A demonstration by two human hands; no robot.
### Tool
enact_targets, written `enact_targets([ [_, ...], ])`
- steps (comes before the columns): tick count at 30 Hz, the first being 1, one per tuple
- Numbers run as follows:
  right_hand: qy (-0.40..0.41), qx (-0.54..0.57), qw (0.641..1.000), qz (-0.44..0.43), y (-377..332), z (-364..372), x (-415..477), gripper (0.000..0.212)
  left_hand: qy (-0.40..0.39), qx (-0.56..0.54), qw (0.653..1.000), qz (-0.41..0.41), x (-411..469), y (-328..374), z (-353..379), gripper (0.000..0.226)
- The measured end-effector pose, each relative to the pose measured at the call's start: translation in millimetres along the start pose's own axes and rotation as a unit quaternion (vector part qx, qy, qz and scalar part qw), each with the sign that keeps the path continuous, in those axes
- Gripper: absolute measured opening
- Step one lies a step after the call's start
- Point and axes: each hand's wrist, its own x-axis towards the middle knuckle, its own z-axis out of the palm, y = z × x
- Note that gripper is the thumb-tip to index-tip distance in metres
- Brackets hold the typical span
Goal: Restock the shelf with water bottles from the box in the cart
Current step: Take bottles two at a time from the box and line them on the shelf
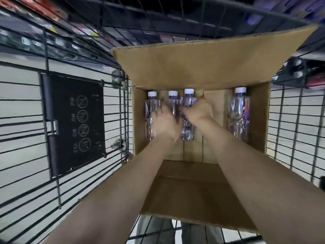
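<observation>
So the box is sitting in the wire cart with its flaps open and 4 water bottles lying flat on the bottom, caps pointing to the far side. 3 are bunched at the left: the left bottle, the 2nd bottle and the 3rd bottle. The lone bottle lies well apart by the right wall. The right grip looks wrapped round the 3rd bottle at mid-body. The left grip lies over the left and 2nd bottles, but it's motion-blurred and I honestly can't tell if it has closed on anything. My take for the pick: grab each bottle around the middle, not the neck, since this is thin clear plastic with ribbed, crinkly walls and a glossy purple label, so it'll dent and slip if you pinch it. Round bodies lying side by side will roll once a neighbour goes, so lift straight up. The cardboard is plain matte brown and its walls are fairly deep, so clear the rim before turning toward the shelf.
</observation>
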Motion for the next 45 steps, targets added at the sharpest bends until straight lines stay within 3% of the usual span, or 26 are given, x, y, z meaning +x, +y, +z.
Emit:
enact_targets([
  [3, 0.017, 0.016, 1.000, 0.005, 5.8, 4.1, 4.8, 0.053, 0.018, -0.004, 1.000, -0.021, 9.0, 0.2, 7.4, 0.067],
  [6, 0.021, 0.028, 0.999, 0.003, 12.5, 0.8, 5.2, 0.051, 0.028, 0.011, 0.999, -0.025, 12.9, 6.7, 6.0, 0.071],
  [12, -0.001, 0.078, 0.997, 0.008, 18.3, -10.3, -3.4, 0.044, -0.037, -0.008, 0.997, -0.073, 17.1, 17.2, 3.2, 0.071],
  [17, 0.039, 0.155, 0.987, -0.004, 25.0, -10.1, -7.6, 0.030, -0.029, -0.059, 0.995, -0.080, 19.4, 14.2, 2.8, 0.073],
  [20, 0.056, 0.234, 0.971, -0.004, 29.7, -10.9, -14.4, 0.050, -0.012, -0.093, 0.994, -0.050, 10.6, 14.3, 4.4, 0.069],
  [25, 0.065, 0.281, 0.956, -0.057, 32.8, -24.8, -40.6, 0.042, -0.010, -0.166, 0.986, 0.025, -13.2, 3.5, -10.6, 0.050],
  [28, 0.058, 0.292, 0.951, -0.085, 22.3, -39.1, -68.0, 0.040, 0.001, -0.194, 0.978, 0.079, -33.1, -1.4, -34.1, 0.051],
  [35, 0.086, 0.291, 0.939, -0.162, -17.5, -86.4, -153.6, 0.039, 0.073, -0.268, 0.947, 0.162, -84.0, 1.2, -122.6, 0.058],
  [42, 0.155, 0.222, 0.927, -0.261, -70.8, -134.4, -269.1, 0.071, 0.119, -0.299, 0.915, 0.245, -148.0, 1.4, -222.8, 0.063],
  [45, 0.174, 0.199, 0.915, -0.306, -95.5, -159.5, -318.2, 0.061, 0.160, -0.317, 0.899, 0.256, -185.2, 1.2, -267.3, 0.062],
])
